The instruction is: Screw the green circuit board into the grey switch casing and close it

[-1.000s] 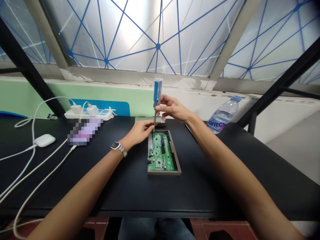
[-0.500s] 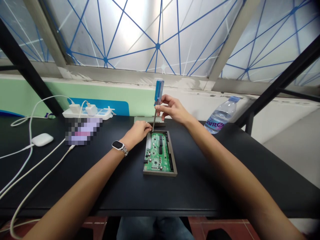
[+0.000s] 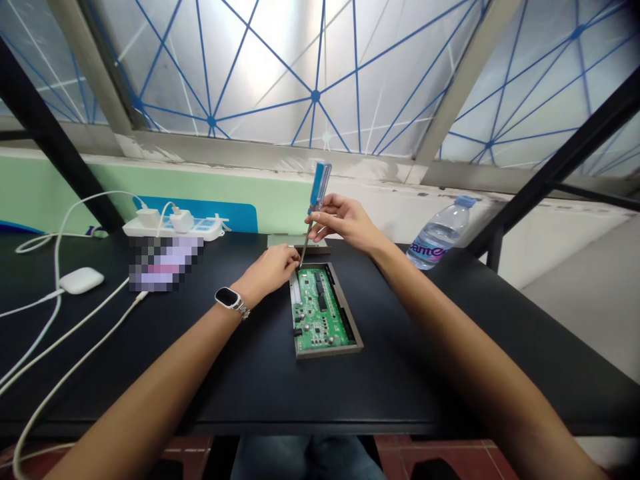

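In the head view, my right hand [image 3: 347,221] grips a screwdriver [image 3: 319,188] low on its clear-and-blue handle. The shaft slants down, its tip at the far left corner of an open metal case [image 3: 354,328]. A green circuit board [image 3: 320,337] lies inside that case. My left hand [image 3: 275,268] is at the same corner, fingertips closed together beside the screwdriver tip. Whatever those fingers pinch, if anything, is too small to make out. Just beyond the case, a flat grey metal cover [image 3: 295,244] lies partly behind my hands.
A water bottle [image 3: 440,233] leans at the back right of the black table [image 3: 240,380]. On the left are a white power strip [image 3: 200,230] with chargers, a blurred-out phone [image 3: 167,263], a white earbud case [image 3: 83,281] and several loose cables. Behind stands a wall.
The case has turned slightly, its near end shifting right. The screwdriver leans more, with its tip a little further left. My left hand has shifted slightly left.
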A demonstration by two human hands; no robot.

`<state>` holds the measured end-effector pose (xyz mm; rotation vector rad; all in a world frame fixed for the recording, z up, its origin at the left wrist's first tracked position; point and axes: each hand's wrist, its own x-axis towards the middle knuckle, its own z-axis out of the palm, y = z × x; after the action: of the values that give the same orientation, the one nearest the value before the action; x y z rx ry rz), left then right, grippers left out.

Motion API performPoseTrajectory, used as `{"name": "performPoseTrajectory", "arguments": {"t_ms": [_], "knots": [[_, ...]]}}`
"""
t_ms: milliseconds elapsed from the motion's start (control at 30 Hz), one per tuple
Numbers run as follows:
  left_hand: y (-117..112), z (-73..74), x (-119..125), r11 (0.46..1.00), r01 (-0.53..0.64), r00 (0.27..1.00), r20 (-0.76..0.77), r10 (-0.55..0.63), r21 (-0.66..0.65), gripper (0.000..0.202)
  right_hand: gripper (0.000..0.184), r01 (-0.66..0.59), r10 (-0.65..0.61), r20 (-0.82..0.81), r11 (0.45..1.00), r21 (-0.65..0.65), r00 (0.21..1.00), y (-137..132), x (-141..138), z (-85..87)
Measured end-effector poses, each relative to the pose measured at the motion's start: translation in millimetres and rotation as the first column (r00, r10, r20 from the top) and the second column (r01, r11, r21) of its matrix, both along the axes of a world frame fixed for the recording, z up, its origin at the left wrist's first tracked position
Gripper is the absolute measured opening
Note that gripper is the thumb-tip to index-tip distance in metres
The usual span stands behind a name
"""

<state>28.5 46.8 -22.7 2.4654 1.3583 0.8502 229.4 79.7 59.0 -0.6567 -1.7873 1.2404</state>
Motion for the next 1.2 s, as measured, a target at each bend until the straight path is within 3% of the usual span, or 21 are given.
{"name": "performPoseTrajectory", "arguments": {"t_ms": [233,333,433,533,600,667,733,867,967,1067,1200], "knots": [[1,2.1,-9,0.996,0.042,0.999,-0.008,-0.042,-0.075,0.017,0.042,-0.014,0.018,-0.053,0.998,0.064,0.998,-2,2,0.9],[-3,7.6,-12,0.995,-0.024,0.997,-0.077,0.017,-0.101,0.026,0.041,0.064,-0.045,-0.166,0.991,0.114,0.985,-3,2,3.6],[-10,15.7,-13,0.992,-0.1,0.986,-0.145,0.087,-0.082,0.028,0.039,0.177,-0.147,-0.279,0.98,0.086,0.949,-8,5,9.7],[-16,21.1,-9,0.992,-0.117,0.986,-0.125,0.111,-0.042,0.033,0.032,0.282,-0.268,-0.345,0.959,-0.01,0.9,-18,16,12.3],[-19,21.3,-2,0.999,-0.048,0.994,-0.094,0.05,0.021,0.041,0.027,0.333,-0.341,-0.369,0.939,-0.088,0.864,-25,29,7.4],[-23,18.9,9,0.992,0.087,0.994,-0.07,-0.081,0.088,0.043,0.025,0.362,-0.404,-0.396,0.915,-0.179,0.825,-31,45,-3.9],[-27,15.4,23,0.973,0.224,0.973,-0.071,-0.219,0.057,0.041,0.024,0.366,-0.474,-0.412,0.875,-0.316,0.778,-36,62,-19.6],[-33,12.4,48,0.95,0.312,0.937,-0.159,-0.31,-0.014,0.03,0.021,0.292,-0.538,-0.379,0.789,-0.54,0.753,-38,83,-48.6],[-35,16.4,55,0.963,0.268,0.925,-0.281,-0.255,0.008,0.019,0.019,0.278,-0.572,-0.344,0.734,-0.619,0.744,-40,83,-58.3],[-37,22.8,46,0.981,0.189,0.934,-0.302,-0.19,-0.035,0.019,0.019,0.278,-0.577,-0.333,0.724,-0.631,0.746,-44,75,-59.5],[-40,31.0,22,0.994,0.005,0.917,-0.396,-0.047,-0.106,0.049,0.019,0.261,-0.56,-0.35,0.738,-0.622,0.751,-51,67,-59.1]]}}
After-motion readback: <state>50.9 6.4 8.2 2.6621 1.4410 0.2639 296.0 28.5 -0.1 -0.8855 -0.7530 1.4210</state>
